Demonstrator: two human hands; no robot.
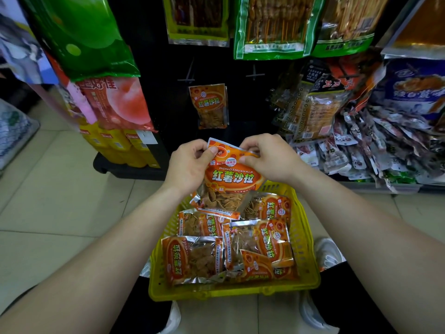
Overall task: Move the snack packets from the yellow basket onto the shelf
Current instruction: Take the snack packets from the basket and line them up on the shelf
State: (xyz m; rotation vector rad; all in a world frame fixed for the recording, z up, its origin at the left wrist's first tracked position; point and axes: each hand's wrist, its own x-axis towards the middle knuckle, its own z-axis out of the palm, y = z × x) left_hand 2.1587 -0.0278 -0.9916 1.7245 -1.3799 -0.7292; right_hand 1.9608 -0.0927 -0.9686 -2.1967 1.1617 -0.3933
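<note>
An orange snack packet (228, 179) hangs upright above the yellow basket (310, 256). My left hand (190, 165) pinches its top left corner and my right hand (267, 157) pinches its top right edge. Several matching orange packets (262, 242) lie flat and overlapping inside the basket on the floor. One identical packet (209, 106) hangs on the black display panel (243, 97) of the shelf, straight above my hands. Bare metal hooks (254, 74) stick out of the panel above and to the right of it.
Green skewer snack bags (272, 25) hang along the top. A pile of small packets (361, 145) fills the right shelf. Green and pink bags (110, 102) hang left above yellow cans (113, 143). My shoes (325, 251) flank the basket on beige floor tiles.
</note>
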